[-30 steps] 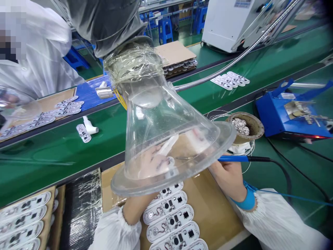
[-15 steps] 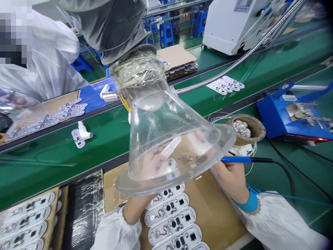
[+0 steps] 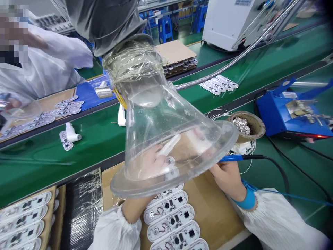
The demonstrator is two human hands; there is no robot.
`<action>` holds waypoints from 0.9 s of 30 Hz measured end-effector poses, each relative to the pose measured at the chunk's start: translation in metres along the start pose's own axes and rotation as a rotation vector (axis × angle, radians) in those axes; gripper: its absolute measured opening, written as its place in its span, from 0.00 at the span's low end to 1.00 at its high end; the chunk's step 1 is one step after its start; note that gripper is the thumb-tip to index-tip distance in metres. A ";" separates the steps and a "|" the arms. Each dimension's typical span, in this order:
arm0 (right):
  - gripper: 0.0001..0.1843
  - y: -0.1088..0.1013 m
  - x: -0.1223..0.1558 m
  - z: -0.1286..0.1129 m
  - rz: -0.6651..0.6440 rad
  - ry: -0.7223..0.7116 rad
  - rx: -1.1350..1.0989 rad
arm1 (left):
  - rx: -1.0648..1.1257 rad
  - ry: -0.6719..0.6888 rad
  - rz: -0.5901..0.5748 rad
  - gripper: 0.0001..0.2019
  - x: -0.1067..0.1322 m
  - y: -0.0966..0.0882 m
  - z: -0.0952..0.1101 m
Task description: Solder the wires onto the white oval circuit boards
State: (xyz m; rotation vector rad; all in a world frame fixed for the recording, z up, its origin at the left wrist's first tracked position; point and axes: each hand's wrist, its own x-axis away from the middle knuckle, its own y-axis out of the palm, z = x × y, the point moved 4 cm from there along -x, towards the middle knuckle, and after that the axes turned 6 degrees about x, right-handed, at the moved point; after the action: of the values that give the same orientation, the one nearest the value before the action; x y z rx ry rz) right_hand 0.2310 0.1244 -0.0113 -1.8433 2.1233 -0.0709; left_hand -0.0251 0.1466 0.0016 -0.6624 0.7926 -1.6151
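A clear plastic fume hood [image 3: 166, 118] hangs over my work and I see my hands through it. My left hand [image 3: 149, 163] is closed on a small white part with a circuit board [image 3: 169, 147], seen blurred through the plastic. My right hand [image 3: 227, 175] grips a blue-handled soldering iron [image 3: 235, 158] whose tip reaches under the hood toward that part. A blue strap [image 3: 247, 199] circles my right wrist. Both hands hover over a cardboard sheet [image 3: 208, 205] carrying a row of white oval circuit boards [image 3: 170, 222].
A green conveyor belt [image 3: 85, 146] carries white parts [image 3: 68, 136] past. A brown pot of metal wool [image 3: 246, 126] and a blue soldering station [image 3: 291, 111] stand at right. More boards [image 3: 23, 215] lie at lower left. Another person in white [image 3: 39, 66] works across the belt.
The white parts on the conveyor belt have drifted left. The person opposite has raised an arm. My hands stay under the hood with only small shifts.
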 end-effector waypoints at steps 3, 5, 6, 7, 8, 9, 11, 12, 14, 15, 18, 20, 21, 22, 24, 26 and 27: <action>0.07 0.002 0.002 0.001 -0.013 0.000 -0.009 | -0.062 -0.004 -0.021 0.10 0.001 0.002 0.002; 0.06 0.004 0.002 0.002 -0.019 0.015 -0.016 | -0.081 0.004 -0.015 0.10 0.002 0.002 0.003; 0.05 0.004 0.003 0.003 -0.023 0.026 -0.023 | -0.084 0.011 -0.008 0.10 0.002 0.002 0.004; 0.05 0.005 0.003 0.004 -0.028 0.036 -0.030 | -0.086 0.019 -0.003 0.10 0.002 0.002 0.004; 0.05 0.006 0.003 0.004 -0.030 0.043 -0.037 | -0.088 0.027 0.001 0.10 0.002 0.002 0.005; 0.05 0.007 0.003 0.004 -0.030 0.047 -0.043 | -0.092 0.033 0.002 0.10 0.002 0.002 0.006; 0.04 0.008 0.003 0.003 -0.028 0.047 -0.053 | -0.109 0.039 -0.001 0.10 0.002 0.002 0.006; 0.04 0.009 0.003 0.003 -0.027 0.047 -0.059 | -0.118 0.039 -0.001 0.10 0.002 0.002 0.006; 0.04 0.009 0.004 0.003 -0.029 0.053 -0.070 | -0.126 0.035 0.001 0.10 0.001 0.001 0.006; 0.05 0.009 0.004 0.003 -0.032 0.055 -0.073 | -0.123 0.034 0.002 0.10 0.001 0.001 0.006; 0.05 0.009 0.004 0.003 -0.036 0.050 -0.061 | -0.105 0.034 0.003 0.09 0.002 0.002 0.004; 0.05 0.008 0.003 0.002 -0.032 0.036 -0.046 | -0.094 0.036 0.010 0.09 0.002 0.003 0.003; 0.06 0.007 0.002 0.002 -0.028 0.028 -0.037 | -0.088 0.038 0.014 0.09 0.003 0.003 0.002; 0.07 0.006 0.002 0.002 -0.023 0.020 -0.029 | -0.080 0.040 0.018 0.09 0.003 0.003 0.001; 0.08 0.005 0.001 0.001 -0.014 0.005 -0.009 | -0.060 0.052 0.015 0.09 0.004 0.004 -0.001; 0.08 0.004 0.001 0.001 -0.005 -0.009 0.004 | -0.041 0.064 0.004 0.11 0.005 0.004 -0.002; 0.08 0.004 0.001 0.000 -0.001 -0.014 0.007 | -0.034 0.067 0.001 0.11 0.005 0.005 -0.003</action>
State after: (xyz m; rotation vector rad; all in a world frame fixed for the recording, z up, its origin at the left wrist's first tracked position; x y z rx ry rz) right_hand 0.2274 0.1245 -0.0128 -1.8359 2.1099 -0.0650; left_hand -0.0260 0.1413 -0.0041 -0.6348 0.8712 -1.6332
